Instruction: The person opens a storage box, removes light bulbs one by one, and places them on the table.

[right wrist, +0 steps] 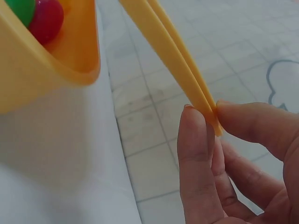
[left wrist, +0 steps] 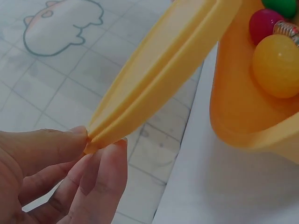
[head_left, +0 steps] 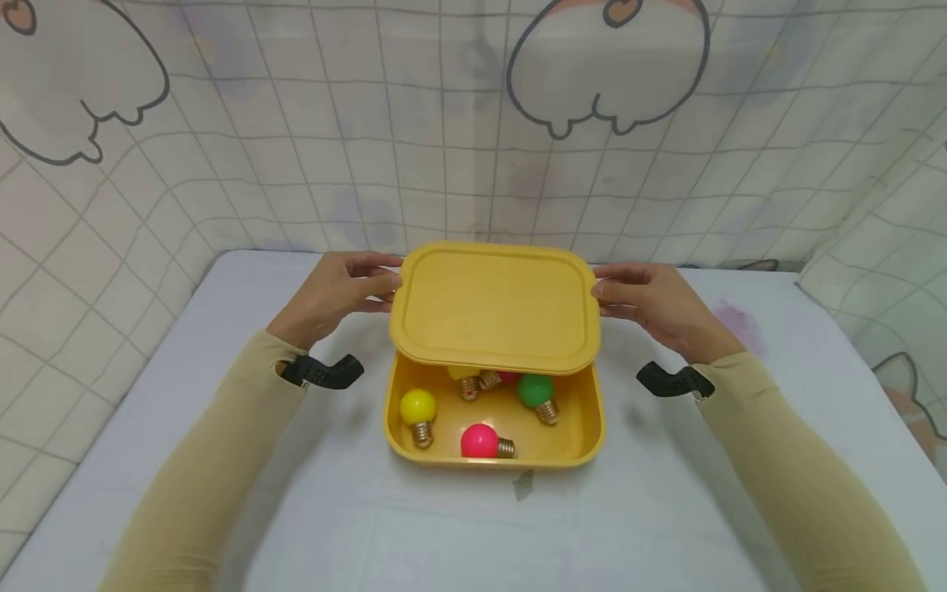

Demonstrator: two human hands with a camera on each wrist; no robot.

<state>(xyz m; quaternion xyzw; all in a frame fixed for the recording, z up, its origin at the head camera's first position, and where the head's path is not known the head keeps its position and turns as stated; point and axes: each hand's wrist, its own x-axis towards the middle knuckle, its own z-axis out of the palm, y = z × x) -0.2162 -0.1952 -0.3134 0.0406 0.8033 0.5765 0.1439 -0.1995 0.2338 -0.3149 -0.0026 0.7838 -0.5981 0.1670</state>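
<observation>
Both hands hold a yellow lid [head_left: 496, 306] by its two short ends, above the back part of a yellow box [head_left: 584, 440]. My left hand [head_left: 336, 292] pinches the left end between thumb and fingers; the left wrist view shows the lid's edge [left wrist: 154, 93] tilted. On the opposite end, my right hand [head_left: 662, 304] pinches the lid the same way. Inside the box lie toy light bulbs: a yellow bulb [head_left: 418, 409], a pink bulb [head_left: 481, 441], a green bulb [head_left: 536, 390], and others partly hidden under the lid.
The box stands on a white-covered table [head_left: 473, 534]. A small grey patch [head_left: 524, 483] shows just in front of it. Behind the table hangs a grid-patterned curtain [head_left: 370, 148] with cartoon drawings. Black straps [head_left: 321, 372] are on both wrists.
</observation>
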